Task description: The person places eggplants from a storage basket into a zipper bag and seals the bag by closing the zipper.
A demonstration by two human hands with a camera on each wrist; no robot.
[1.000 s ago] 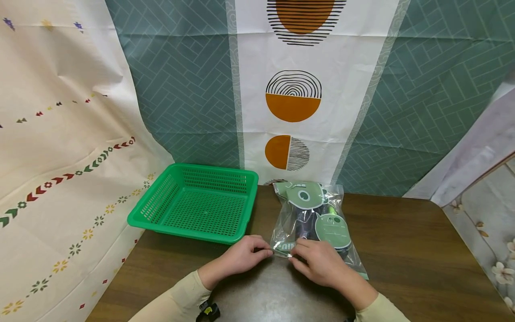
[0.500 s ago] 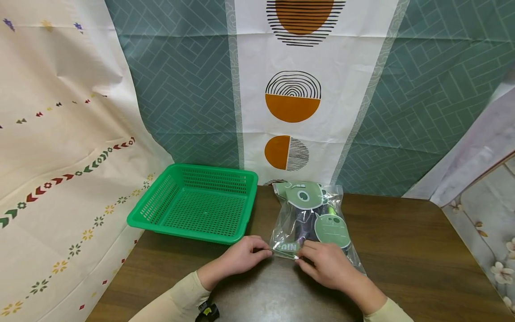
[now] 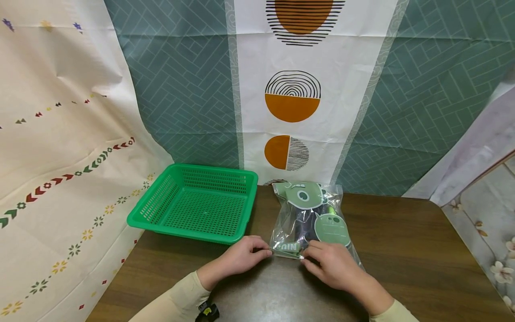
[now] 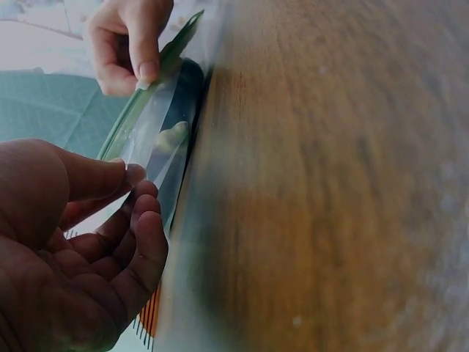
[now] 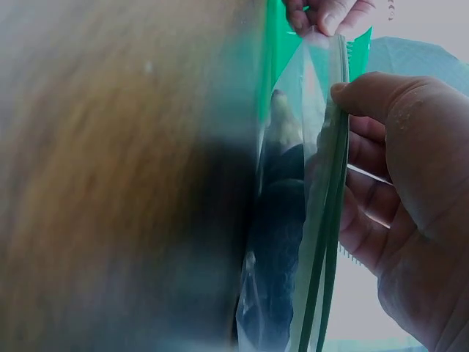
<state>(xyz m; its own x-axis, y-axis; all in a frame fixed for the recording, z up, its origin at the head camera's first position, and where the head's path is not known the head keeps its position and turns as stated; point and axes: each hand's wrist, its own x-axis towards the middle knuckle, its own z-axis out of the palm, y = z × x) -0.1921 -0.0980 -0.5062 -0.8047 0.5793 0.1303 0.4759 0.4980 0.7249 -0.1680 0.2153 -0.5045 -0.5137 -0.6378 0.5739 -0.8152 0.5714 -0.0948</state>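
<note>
A clear zip bag [image 3: 281, 230] with green cartoon prints lies on the table, its zip edge towards me. Dark, long things [image 5: 275, 235] show through the plastic; what they are I cannot tell. My left hand [image 3: 243, 256] pinches the left corner of the zip edge between thumb and fingertips. Farther right along that edge, my right hand [image 3: 334, 266] pinches the green zip strip [image 5: 326, 213], thumb on one side and fingers on the other. Right of the right hand the two strips stand apart in the right wrist view. A bright green bit [image 3: 331, 210] shows inside the bag.
To the left of the bag stands a green plastic basket [image 3: 205, 210] with nothing in it. The brown wooden table [image 3: 406, 250] extends to the right. Patterned cloth [image 3: 193, 89] hangs behind, and a cream cloth [image 3: 80, 201] covers the left side.
My right hand has slid rightwards along the zip edge, uncovering more of the strip and the green lettering. The left hand holds its corner in the same place.
</note>
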